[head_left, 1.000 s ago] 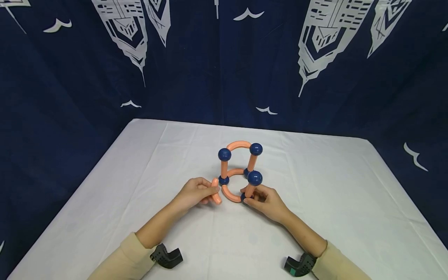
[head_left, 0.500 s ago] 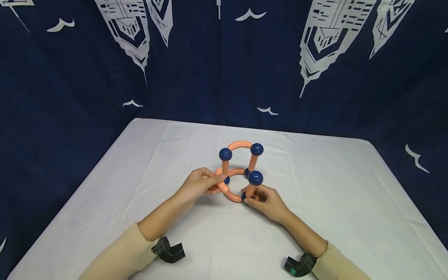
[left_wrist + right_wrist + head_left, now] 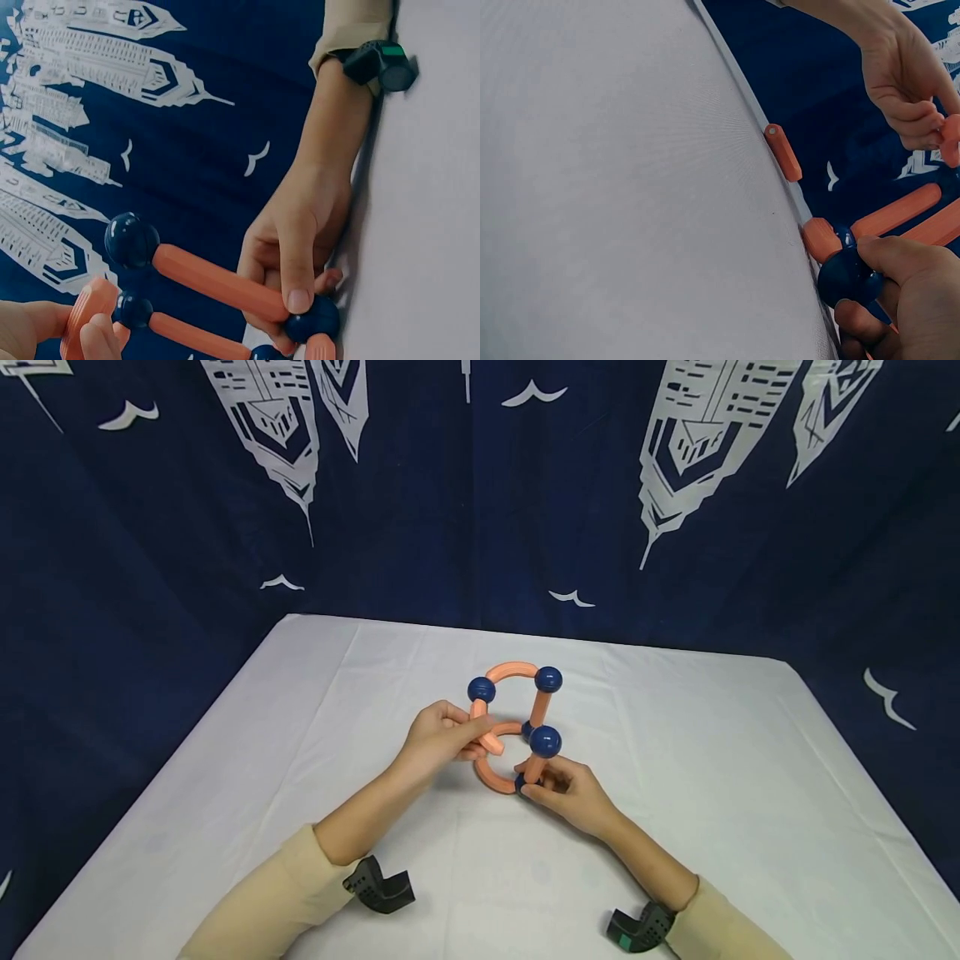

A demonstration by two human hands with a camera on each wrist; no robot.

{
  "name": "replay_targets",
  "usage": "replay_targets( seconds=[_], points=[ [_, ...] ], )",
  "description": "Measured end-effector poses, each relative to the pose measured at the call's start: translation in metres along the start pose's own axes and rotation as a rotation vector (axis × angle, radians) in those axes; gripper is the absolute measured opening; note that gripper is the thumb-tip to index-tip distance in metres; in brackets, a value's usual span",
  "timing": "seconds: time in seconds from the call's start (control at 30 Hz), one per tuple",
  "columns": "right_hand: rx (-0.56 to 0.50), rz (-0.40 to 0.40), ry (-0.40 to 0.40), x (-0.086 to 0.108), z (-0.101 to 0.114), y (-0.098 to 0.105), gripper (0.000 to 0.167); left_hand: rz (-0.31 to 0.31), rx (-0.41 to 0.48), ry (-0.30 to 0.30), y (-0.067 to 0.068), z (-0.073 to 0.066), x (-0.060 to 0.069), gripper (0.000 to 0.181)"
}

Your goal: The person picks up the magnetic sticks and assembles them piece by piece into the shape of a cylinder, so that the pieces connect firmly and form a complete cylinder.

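A toy frame of orange magnetic sticks and dark blue balls stands on the white-covered table. Its lower curved sticks lie low, with upright sticks rising from them and a curved one bridging two upper balls at the back. My left hand pinches a loose curved orange stick, its upper end just under the upper left ball; whether they touch, I cannot tell. The lower left ball is hidden behind that hand. My right hand grips the near lower ball at the foot of the near upright.
White cloth covers the table around the frame. A dark blue curtain with white prints hangs behind. Black wrist cameras sit at both cuffs. In the right wrist view a short orange stick shows a round metal end.
My left hand has carried the curved stick away from me and slightly right, from beside the frame's lower left ball up to its upper left ball. My right hand has stayed put.
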State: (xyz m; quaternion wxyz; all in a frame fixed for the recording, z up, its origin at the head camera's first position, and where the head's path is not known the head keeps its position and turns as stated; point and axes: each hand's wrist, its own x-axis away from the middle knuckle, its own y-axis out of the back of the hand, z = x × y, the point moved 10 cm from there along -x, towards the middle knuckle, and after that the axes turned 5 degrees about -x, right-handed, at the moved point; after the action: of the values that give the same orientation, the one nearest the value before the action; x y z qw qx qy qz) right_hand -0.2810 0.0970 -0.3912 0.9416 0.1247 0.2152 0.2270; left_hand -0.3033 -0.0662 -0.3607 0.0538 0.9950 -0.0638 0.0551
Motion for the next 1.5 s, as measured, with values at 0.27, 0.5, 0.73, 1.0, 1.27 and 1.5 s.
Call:
replay_targets(
  seconds=[0.27,0.5,0.73,1.0,1.27,1.5],
  points=[
    [0.007,0.005,0.038,-0.001,0.006,-0.001,0.022,-0.017,0.052,0.039,-0.002,0.002,-0.001,0.035],
    [0.007,0.004,0.036,0.0,0.007,0.0,0.022,-0.065,0.099,0.118,-0.004,0.012,-0.002,0.037],
    [-0.01,0.002,0.023,0.001,0.005,0.0,0.018,-0.004,0.22,0.134,-0.02,0.016,-0.002,0.034],
    [0.008,0.008,0.031,0.0,0.005,-0.001,0.02,-0.054,0.315,0.163,-0.025,0.019,-0.001,0.027],
    [0.037,-0.006,-0.01,0.001,0.004,0.0,0.023,-0.052,0.328,0.144,-0.029,0.017,-0.002,0.025],
    [0.04,-0.01,-0.038,0.001,0.003,0.001,0.025,-0.058,0.314,0.146,-0.027,0.017,-0.001,0.025]
  ],
)
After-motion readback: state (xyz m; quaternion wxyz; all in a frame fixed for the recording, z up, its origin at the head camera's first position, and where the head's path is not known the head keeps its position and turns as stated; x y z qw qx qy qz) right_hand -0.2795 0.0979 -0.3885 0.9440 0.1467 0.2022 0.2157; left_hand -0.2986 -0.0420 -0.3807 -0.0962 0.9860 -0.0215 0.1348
